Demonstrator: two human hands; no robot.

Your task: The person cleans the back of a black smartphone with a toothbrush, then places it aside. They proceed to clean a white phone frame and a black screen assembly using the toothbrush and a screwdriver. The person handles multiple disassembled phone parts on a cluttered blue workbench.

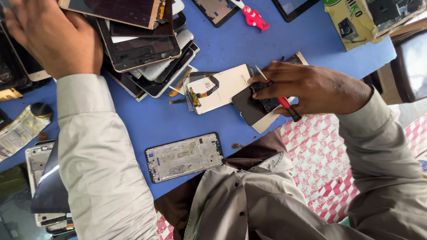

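Observation:
My right hand (311, 86) grips a small screwdriver (284, 103) with a red and black handle and also presses on a cracked black phone screen (253, 106) at the edge of the blue table (240, 44). Just left of it lies a white phone display panel (222, 89) with an orange flex cable. My left hand (53, 38) reaches far left, fingers spread, resting on a heap of phone screens (142, 49). A bare phone frame (184, 158) lies near the table's front edge between my arms.
A red toy figure (254, 18) and more dark screens lie at the back. A yellow-green box (351, 22) stands at the right corner. More phone frames (38, 160) and a crumpled paper wrapper (20, 129) lie at the left. A pink-and-white checked cloth (324, 155) lies on the right.

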